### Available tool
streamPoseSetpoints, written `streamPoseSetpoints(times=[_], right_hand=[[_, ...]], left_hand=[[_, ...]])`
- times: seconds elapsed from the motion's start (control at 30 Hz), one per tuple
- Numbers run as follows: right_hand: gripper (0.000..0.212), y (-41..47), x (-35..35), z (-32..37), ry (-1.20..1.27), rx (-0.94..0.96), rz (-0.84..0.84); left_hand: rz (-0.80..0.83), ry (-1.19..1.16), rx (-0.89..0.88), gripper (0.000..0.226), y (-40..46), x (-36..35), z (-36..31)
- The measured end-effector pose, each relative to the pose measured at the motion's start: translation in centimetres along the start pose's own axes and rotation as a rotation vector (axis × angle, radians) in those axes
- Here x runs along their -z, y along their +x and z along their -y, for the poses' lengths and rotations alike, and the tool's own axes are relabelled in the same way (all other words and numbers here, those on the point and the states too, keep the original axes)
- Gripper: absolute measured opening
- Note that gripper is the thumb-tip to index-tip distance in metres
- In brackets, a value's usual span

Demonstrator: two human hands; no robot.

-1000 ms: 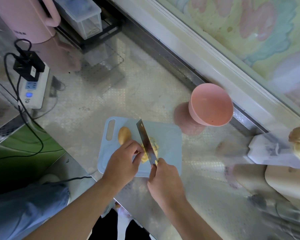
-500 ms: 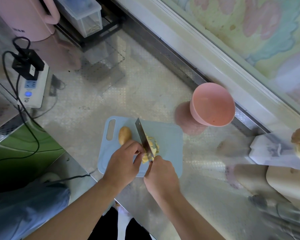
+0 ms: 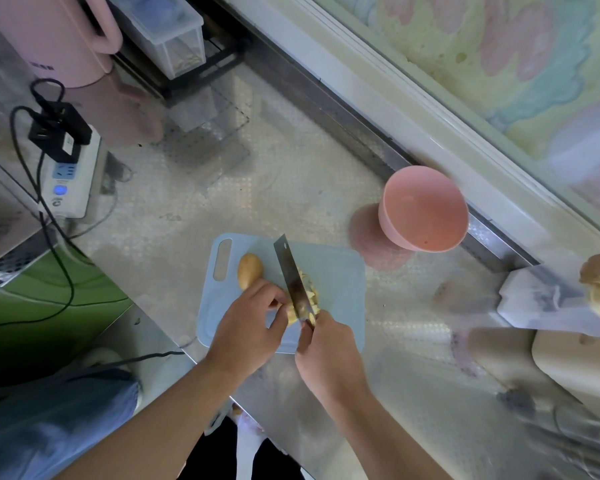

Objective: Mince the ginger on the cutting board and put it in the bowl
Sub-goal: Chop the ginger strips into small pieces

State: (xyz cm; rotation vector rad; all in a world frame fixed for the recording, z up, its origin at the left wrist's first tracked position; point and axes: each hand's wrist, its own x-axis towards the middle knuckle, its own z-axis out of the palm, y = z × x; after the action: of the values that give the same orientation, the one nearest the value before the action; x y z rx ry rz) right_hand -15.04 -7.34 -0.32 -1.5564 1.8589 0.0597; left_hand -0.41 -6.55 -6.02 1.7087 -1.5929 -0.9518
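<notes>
Knife [image 3: 293,282] advanced; ginger [image 3: 307,299] beside grip (right)

knife handle [image 3: 309,327] hidden in right hand [image 3: 326,358]

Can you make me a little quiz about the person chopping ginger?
1. True or false: the pink bowl already holds minced ginger.
2. Which hand holds the knife? A left, B right.
3. Fill in: the uncut ginger piece lies on the blue ____.

Key: 1 false, it looks empty. 2 B, the right hand; the left hand steadies the sliced ginger. 3 cutting board.
</notes>
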Motion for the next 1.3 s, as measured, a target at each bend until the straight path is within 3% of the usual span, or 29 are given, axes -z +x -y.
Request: streamPoseSetpoints(times=[0.3, 1.3], right_hand=[[0.022, -1.2, 0.9, -0.3, 0.008, 0.01, -0.049], [0.018, -2.0, -0.1, 0.2, -0.078, -0.01, 0.02]], left_hand=[[-0.017, -0.012, -0.022, 0.01, -0.1, 0.2, 0.0], [-0.038, 0.038, -0.035, 0.01, -0.1, -0.1, 0.2]])
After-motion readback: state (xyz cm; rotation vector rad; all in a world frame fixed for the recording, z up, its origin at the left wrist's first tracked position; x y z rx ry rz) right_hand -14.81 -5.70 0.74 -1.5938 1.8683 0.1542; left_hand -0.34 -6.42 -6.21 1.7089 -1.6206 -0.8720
